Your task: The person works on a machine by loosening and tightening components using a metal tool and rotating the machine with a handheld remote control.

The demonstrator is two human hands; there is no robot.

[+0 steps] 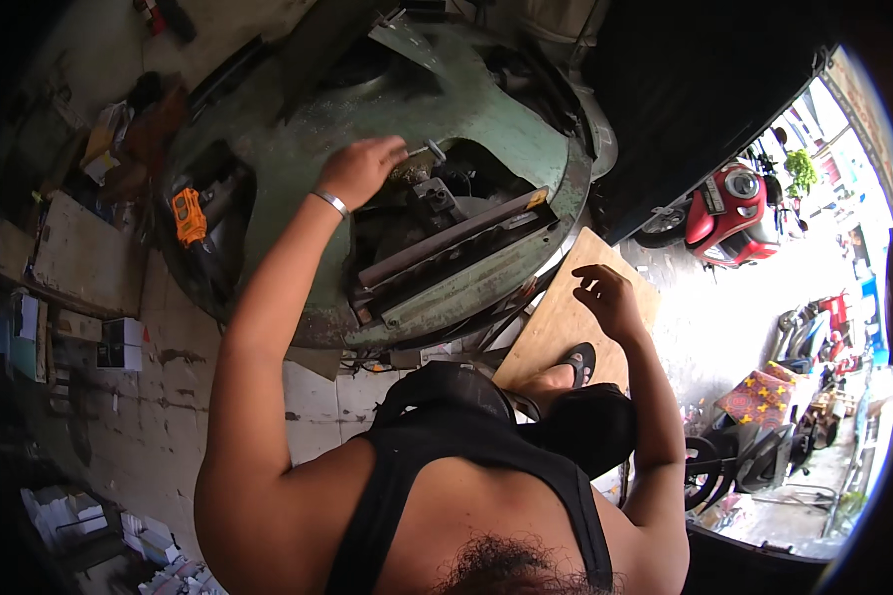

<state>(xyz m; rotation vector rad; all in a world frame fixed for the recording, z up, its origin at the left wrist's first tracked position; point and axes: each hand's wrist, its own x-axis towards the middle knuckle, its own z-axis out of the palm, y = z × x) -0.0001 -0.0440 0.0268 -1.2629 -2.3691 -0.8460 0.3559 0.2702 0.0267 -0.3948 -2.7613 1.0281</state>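
Observation:
My left hand (364, 169), with a metal band on its wrist, reaches over a large worn green metal body (303, 183). Its fingers are closed on a small metal tool with a T-shaped head (434, 151). The head sits just above an opening in the green metal, where a dark block-like metal part (435, 196) shows. A long rusty bar (456, 238) runs along the near side of that opening. Out to the right, my right hand (610, 297) hangs in the air over a wooden board (556, 312), fingers apart and bent, holding nothing.
An orange and black tool (188, 217) lies in the left opening of the green body. My sandalled foot (577, 365) rests on the wooden board. Boxes (121, 343) stand at the left. A red motorbike (732, 216) and other motorbikes are in the bright area at right.

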